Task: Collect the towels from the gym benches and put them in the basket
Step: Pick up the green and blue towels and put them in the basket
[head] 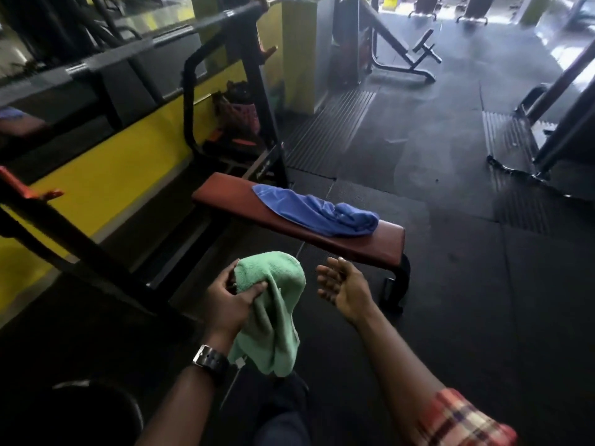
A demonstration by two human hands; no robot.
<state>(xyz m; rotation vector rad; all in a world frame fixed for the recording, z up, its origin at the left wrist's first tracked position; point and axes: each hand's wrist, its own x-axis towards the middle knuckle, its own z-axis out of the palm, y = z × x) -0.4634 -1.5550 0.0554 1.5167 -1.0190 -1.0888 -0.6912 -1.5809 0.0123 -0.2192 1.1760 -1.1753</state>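
Observation:
My left hand (230, 300) grips a green towel (273, 317) that hangs down in front of me, just short of the near end of a red flat bench (231, 197). A blue towel (317, 210) lies crumpled along the right half of the bench's pad. My right hand (343, 286) is held out beside the green towel, palm up, fingers apart and empty, a little below the bench's near edge. No basket can be seen clearly.
A black barbell rack (193, 101) with a bar stands behind the bench along the yellow wall (106, 175). A pink bag (241, 114) sits by the rack. An incline bench (402, 43) stands at the back, a machine frame (553, 123) at right. Black rubber floor surrounds the bench.

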